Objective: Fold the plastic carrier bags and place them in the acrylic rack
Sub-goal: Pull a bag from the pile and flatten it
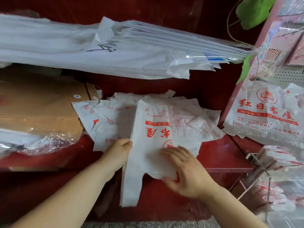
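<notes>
On red counter [222,155], atop loose pile of bags [197,122]: carrier bag [148,155], thin white plastic, red characters and round logo, folded lengthwise into narrow strip, handle trailing over front edge. Left hand [118,150] pinches its left edge, fingers tucked beneath. Right hand [185,170] presses on it, fingers spread flat. Acrylic rack [254,162] at right, folded bags inside.

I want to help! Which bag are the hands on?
The long, narrow bag on top: left hand and right hand touch it; the other bags lie spread underneath.
</notes>
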Demonstrator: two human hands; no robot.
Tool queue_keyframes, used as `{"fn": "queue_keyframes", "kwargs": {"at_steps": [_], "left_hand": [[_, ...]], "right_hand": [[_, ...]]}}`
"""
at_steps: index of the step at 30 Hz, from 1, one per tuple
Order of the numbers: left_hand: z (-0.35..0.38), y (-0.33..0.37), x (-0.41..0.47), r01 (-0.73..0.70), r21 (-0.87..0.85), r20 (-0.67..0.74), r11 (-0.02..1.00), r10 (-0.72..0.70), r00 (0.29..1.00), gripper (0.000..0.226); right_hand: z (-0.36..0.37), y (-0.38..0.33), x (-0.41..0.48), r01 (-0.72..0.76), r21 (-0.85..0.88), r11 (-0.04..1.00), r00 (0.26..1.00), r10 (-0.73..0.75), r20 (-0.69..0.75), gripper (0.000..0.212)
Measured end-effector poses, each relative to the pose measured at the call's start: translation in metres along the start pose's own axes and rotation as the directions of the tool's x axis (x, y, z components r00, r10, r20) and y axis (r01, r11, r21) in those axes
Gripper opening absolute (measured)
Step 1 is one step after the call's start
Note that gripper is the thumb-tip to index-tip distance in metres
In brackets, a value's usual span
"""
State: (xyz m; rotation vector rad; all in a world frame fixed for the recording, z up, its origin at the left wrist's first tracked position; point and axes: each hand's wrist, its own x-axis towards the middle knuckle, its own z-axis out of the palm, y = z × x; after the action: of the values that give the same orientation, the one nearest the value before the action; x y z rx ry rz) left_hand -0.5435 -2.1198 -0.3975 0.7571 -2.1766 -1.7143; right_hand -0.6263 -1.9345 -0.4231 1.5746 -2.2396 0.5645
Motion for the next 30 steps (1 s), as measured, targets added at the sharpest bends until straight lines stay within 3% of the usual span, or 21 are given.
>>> {"fn": "queue_keyframes", "kwargs": {"at_steps": [4, 7, 9, 13, 15, 19, 21, 27, 29, 30], "left_hand": [[-0.018, 0.001, -0.013, -0.012, -0.017, 0.177, 1.0, 0.015, 0.984, 0.047], [-0.034, -0.008, -0.02, -0.207, 0.247, 0.348, 0.947, 0.113, 0.931, 0.061], [-0.038, -0.012, -0.023, -0.389, 0.453, 0.396, 0.803, 0.21, 0.894, 0.059], [-0.041, -0.015, -0.019, -0.638, 0.615, 0.407, 0.463, 0.507, 0.76, 0.054], [-0.042, -0.021, -0.016, -0.72, 0.605, 0.425, 0.34, 0.628, 0.653, 0.053], [-0.03, -0.031, -0.013, -0.833, 0.513, 0.497, 0.209, 0.719, 0.487, 0.04], [-0.029, -0.039, -0.009, -0.846, 0.472, 0.489, 0.248, 0.725, 0.485, 0.032], [-0.038, -0.053, -0.005, -0.711, 0.347, 0.323, 0.612, 0.634, 0.703, 0.035], [-0.04, -0.049, -0.008, -0.616, 0.316, 0.253, 0.722, 0.561, 0.788, 0.029], [-0.04, -0.049, -0.008, -0.543, 0.31, 0.201, 0.781, 0.504, 0.84, 0.037]], "right_hand": [[0.008, 0.008, -0.005, 0.034, -0.103, 0.994, 0.995, -0.024, 0.1, 0.063], [0.011, 0.01, -0.008, 0.068, -0.061, 0.996, 0.996, -0.064, 0.062, 0.052], [0.014, 0.012, -0.008, 0.058, 0.011, 0.998, 0.998, -0.059, 0.017, 0.042], [0.017, 0.014, -0.008, 0.032, 0.12, 0.992, 0.998, -0.025, -0.057, 0.027], [0.018, 0.014, -0.008, 0.035, 0.138, 0.99, 0.997, -0.024, -0.076, 0.024], [0.021, 0.014, -0.007, 0.034, 0.168, 0.985, 0.992, -0.013, -0.125, 0.025], [0.022, 0.014, -0.007, 0.039, 0.169, 0.985, 0.989, -0.014, -0.149, 0.026], [0.022, 0.014, -0.01, 0.058, 0.166, 0.985, 0.981, -0.025, -0.194, 0.024], [0.021, 0.013, -0.011, 0.052, 0.175, 0.983, 0.978, -0.015, -0.206, 0.021], [0.02, 0.012, -0.01, 0.034, 0.184, 0.982, 0.979, 0.004, -0.202, 0.029]]}}
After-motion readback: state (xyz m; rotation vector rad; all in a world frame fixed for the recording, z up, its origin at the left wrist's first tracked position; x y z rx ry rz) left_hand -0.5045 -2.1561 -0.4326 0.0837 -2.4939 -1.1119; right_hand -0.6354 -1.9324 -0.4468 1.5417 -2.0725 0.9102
